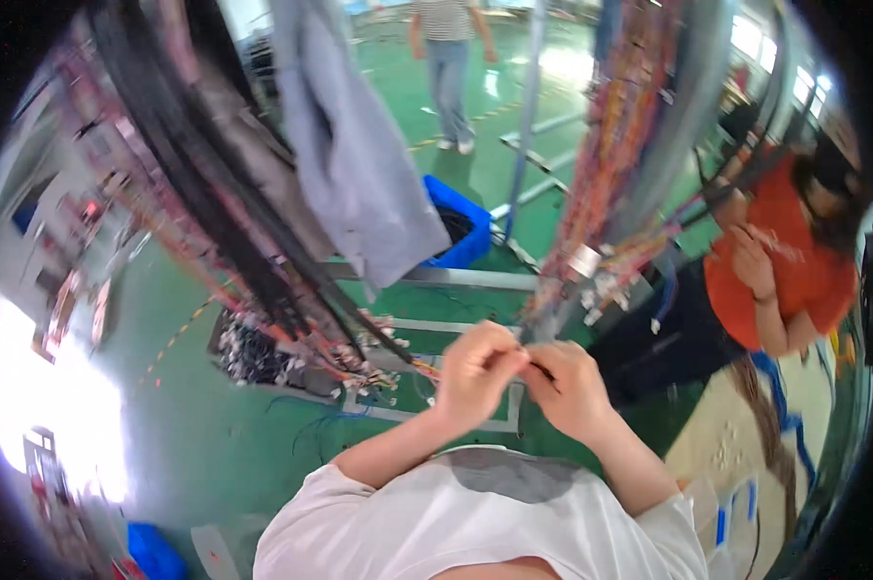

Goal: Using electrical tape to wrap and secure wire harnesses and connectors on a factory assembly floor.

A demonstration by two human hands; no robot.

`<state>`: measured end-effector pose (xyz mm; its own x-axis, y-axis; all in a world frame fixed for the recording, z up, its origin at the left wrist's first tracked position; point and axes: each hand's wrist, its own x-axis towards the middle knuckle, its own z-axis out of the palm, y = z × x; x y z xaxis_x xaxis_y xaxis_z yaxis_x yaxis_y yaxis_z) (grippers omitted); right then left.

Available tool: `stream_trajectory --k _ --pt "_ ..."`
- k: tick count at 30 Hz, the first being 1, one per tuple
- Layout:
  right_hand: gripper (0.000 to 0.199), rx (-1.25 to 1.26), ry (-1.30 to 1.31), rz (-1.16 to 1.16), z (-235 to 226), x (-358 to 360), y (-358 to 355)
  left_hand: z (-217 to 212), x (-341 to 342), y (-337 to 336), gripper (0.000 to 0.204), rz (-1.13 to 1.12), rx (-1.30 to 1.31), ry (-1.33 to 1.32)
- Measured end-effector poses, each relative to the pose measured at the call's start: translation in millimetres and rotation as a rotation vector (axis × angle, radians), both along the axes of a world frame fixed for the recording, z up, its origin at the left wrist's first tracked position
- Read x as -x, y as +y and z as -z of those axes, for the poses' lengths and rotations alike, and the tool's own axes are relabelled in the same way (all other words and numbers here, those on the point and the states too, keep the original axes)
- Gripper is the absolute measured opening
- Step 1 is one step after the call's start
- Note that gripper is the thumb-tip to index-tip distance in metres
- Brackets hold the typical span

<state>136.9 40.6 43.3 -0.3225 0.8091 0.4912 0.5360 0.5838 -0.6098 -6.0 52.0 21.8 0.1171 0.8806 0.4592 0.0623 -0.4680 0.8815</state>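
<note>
My left hand (477, 377) and my right hand (569, 389) meet in front of my chest, the fingertips of both pinched together. Whatever lies between them is too small and too covered by the fingers to make out. Just left of my left hand, the ends of a hanging bundle of coloured wires (425, 367) come close to it. Beyond my right hand hangs a thick bundle of orange and red wires (591, 184), with white connectors (605, 290) at its lower end.
Black cable sleeves (190, 164) and a grey cloth (349, 145) hang at the left. A bin of connectors (262, 353) sits low on the left, a blue crate (465, 227) farther off. A metal frame (456, 278) crosses ahead. One co-worker (779, 251) stands at right; another person (446, 68) stands far ahead.
</note>
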Motion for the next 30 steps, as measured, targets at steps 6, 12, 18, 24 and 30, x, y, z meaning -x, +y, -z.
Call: stream_trajectory --k 6,12,18,24,30 --pt "0.006 0.322 -0.105 -0.179 -11 -19 -4 10 -9 -16 0.007 0.059 -0.03 0.231" --pt "0.01 0.747 0.207 -0.558 -6 -55 -13 -16 -8 -44 0.004 0.598 0.432 -0.192" --pt "0.009 0.82 0.307 -0.212 33 -106 -8 -20 22 -43 0.008 0.268 0.478 -0.02" --pt "0.012 0.585 0.401 -0.377 33 -31 -1 11 12 -58 0.012 0.134 0.348 0.324" --pt "0.009 0.878 0.366 -0.373 69 9 8 42 44 -81 0.012 -0.232 0.146 0.443"
